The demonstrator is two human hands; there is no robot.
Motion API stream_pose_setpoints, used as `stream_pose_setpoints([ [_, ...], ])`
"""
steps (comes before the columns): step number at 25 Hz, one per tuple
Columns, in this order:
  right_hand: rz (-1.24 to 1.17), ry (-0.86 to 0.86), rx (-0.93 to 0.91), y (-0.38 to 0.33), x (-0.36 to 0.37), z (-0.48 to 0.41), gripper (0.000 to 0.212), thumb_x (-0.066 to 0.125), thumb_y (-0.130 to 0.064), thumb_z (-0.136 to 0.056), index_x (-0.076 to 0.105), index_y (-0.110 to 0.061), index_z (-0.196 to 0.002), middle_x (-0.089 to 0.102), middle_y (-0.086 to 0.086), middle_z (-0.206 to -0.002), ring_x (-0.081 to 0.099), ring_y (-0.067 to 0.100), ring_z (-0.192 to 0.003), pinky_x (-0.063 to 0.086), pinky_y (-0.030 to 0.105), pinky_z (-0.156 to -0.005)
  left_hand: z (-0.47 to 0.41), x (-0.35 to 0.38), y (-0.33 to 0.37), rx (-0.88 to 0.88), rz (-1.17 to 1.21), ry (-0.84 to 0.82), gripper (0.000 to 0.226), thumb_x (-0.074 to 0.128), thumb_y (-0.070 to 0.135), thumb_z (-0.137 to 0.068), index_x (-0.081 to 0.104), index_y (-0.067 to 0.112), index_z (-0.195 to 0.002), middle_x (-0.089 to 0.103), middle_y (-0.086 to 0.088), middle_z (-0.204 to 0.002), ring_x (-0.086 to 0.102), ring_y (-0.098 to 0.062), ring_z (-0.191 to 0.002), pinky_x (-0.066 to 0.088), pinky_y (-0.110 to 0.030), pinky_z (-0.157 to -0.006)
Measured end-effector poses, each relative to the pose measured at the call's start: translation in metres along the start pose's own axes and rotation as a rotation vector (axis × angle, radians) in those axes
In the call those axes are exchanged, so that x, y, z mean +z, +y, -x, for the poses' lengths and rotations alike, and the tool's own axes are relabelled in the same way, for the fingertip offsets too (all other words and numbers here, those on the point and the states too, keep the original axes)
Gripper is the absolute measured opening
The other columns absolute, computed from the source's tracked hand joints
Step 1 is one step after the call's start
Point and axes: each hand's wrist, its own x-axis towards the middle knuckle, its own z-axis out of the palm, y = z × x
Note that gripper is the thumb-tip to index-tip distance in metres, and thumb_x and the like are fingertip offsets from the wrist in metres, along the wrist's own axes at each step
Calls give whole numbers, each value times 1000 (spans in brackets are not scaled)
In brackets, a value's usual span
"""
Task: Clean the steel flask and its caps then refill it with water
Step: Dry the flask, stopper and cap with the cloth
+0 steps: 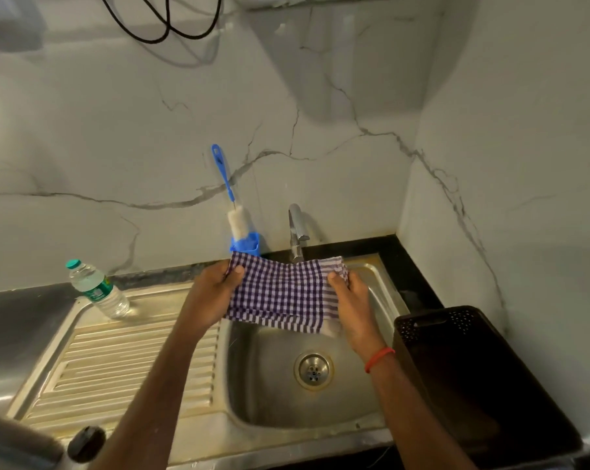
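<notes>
Wall [320,113]: white marble with grey veins, meeting a side wall at the right corner.
Sink [269,401]: one steel bowl, one drain [313,371], ribbed drainboard [117,361] to its left; the bowl is open below the cloth.
Tap [297,232]: one, at the back rim.
Cloth [283,293]: one, purple-and-white check, stretched over the bowl.
Left hand [212,290]: pinches the cloth's left edge.
Right hand [351,300]: grips its right edge; one red thread [380,359] on the wrist.
Brush [230,198]: one, blue handle, upright in one blue holder [249,245].
Bottle [98,290]: one, clear plastic, on the drainboard's far corner; green label, unreadable.
Basket [422,334]: one, dark, touching the sink's right edge.
Flask: cannot tell; a blurred grey shape [15,442] at the lower left.
</notes>
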Motion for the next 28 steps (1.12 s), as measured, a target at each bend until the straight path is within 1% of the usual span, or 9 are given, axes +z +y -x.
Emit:
stream_pose_setpoints([
  [3, 207, 71, -124, -19, -19, -3, 16, 49, -35, -103, 61, -27, -110, 68, -9, -99, 67, 8, -90, 53, 22, -70, -5, 24, 15, 24, 9, 106, 33, 44, 40, -105, 64, 13, -104, 72, -2, -99, 67, -17, -86, 55, -34, -77],
  [6, 354, 140, -221, -36, -28, -4, 18, 48, -34, -103, 58, -29, -88, 67, -5, -88, 68, 11, -82, 53, 23, -65, -7, 60, 50, 75, -96, -13, 26, 43, 34, -106, 61, 17, -111, 66, 1, -100, 61, -7, -83, 48, -22, -73],
  [10, 554, 122, -336, -48, -34, 5, 25, 44, -37, -105, 57, -26, -87, 61, -9, -80, 64, 7, -76, 49, 22, -62, 6, 107, 93, 227, -11, -157, 20, 49, 28, -105, 67, 20, -110, 71, 2, -94, 67, -9, -85, 50, -19, -72],
  [14, 282, 66, -182, -54, -54, 15, 44, 44, -56, -100, 68, -21, -91, 72, 1, -83, 70, 10, -78, 56, 26, -67, 20, 127, 116, 480, -71, -169, 36, 42, 49, -104, 67, 25, -114, 69, 7, -81, 65, -4, -71, 54, -23, -70],
  [16, 141, 21, -125, -53, -71, 17, 48, 55, -63, -92, 71, -18, -97, 75, 5, -91, 74, 16, -86, 61, 39, -81, 25, 134, 120, 554, -53, -251, 57, 34, 73, -95, 67, 27, -94, 65, 9, -71, 63, -4, -62, 53, -25, -62],
  [18, 58, -18, -112, -53, -92, 22, 33, 70, -43, -90, 71, -14, -105, 76, 8, -98, 74, 23, -92, 60, 45, -87, 27, 143, 119, 515, 103, -322, 70, 30, 88, -83, 65, 28, -81, 66, 11, -72, 63, -6, -63, 52, -28, -58],
  [21, 0, -73, -66, -56, -124, 34, 38, 79, -9, -80, 66, -10, -116, 75, 7, -104, 73, 20, -96, 60, 33, -83, 23, 159, 115, 319, 430, -475, 85, 36, 95, -73, 70, 27, -112, 71, 1, -111, 70, -17, -93, 60, -31, -70],
  [25, 591, 167, -60, -48, -155, 33, 37, 66, -12, -91, 58, -18, -126, 68, -2, -107, 66, 20, -104, 51, 18, -72, 23, 174, 106, 282, 443, -532, 64, 45, 79, -83, 70, 30, -116, 71, -2, -114, 68, -18, -97, 57, -32, -73],
  [28, 1162, 389, -115, -40, -175, 42, 45, 56, -30, -97, 45, -27, -140, 70, 2, -102, 67, 22, -89, 54, 30, -72, 23, 182, 93, 256, 385, -517, 52, 43, 72, -85, 70, 37, -111, 73, 8, -113, 69, -14, -97, 58, -35, -75],
])
